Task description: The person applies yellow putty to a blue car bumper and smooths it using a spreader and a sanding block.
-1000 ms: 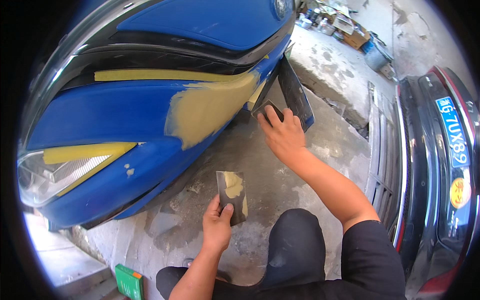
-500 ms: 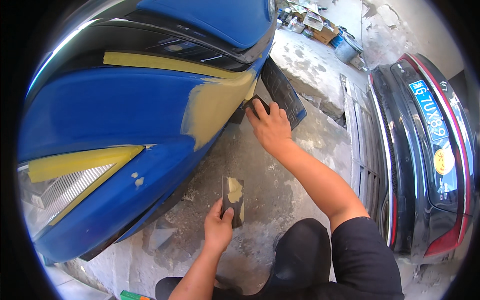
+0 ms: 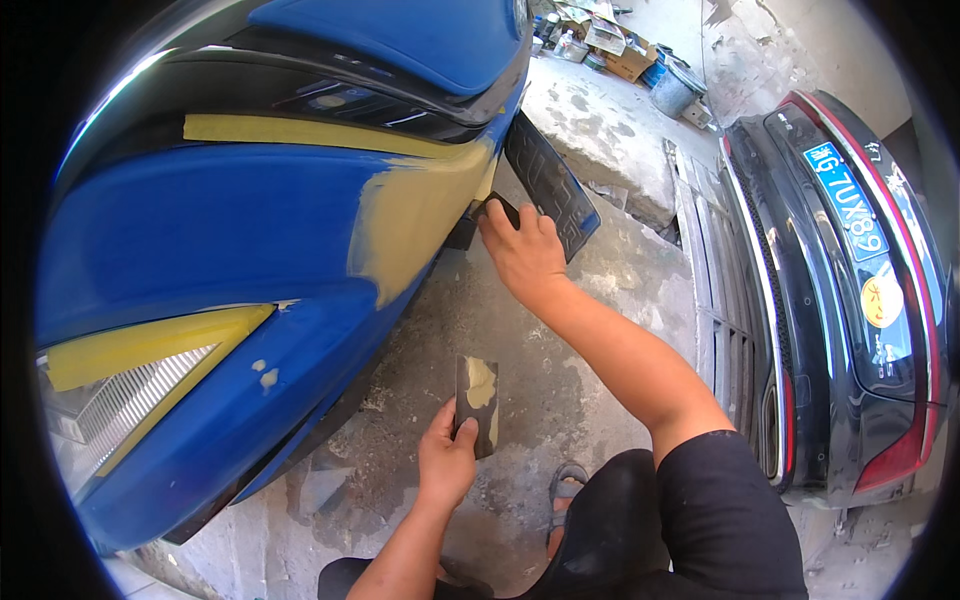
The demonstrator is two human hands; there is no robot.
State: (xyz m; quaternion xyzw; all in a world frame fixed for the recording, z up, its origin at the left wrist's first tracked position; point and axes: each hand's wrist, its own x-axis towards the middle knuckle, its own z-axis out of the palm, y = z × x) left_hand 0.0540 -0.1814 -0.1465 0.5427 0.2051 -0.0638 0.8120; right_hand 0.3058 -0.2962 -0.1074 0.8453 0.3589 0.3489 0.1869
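My left hand [image 3: 445,462] grips a dark rectangular putty board [image 3: 466,422] low over the floor, with beige putty [image 3: 480,382] smeared on its face. My right hand [image 3: 522,252] reaches far out and pinches a dark, flat putty spreader [image 3: 501,209] at the corner edge of a blue vehicle body [image 3: 200,225]. A broad patch of beige filler [image 3: 405,220] covers the panel just left of the spreader. Whether the spreader's edge touches the surface is hidden by my fingers. Yellow masking tape [image 3: 310,132] runs above the panel, and more tape borders the headlight [image 3: 150,390].
A black textured panel [image 3: 552,185] juts out beyond my right hand. On the right, a dark car [image 3: 830,300] stands beside a metal floor grate [image 3: 712,300]. A bucket [image 3: 678,90] and cardboard clutter [image 3: 632,62] sit at the back. My sandalled foot [image 3: 567,485] is below.
The view has shifted, sliding the vehicle and dark car a little left. My right hand stays at the panel's corner with the spreader. The putty board has moved slightly right, and my foot now shows.
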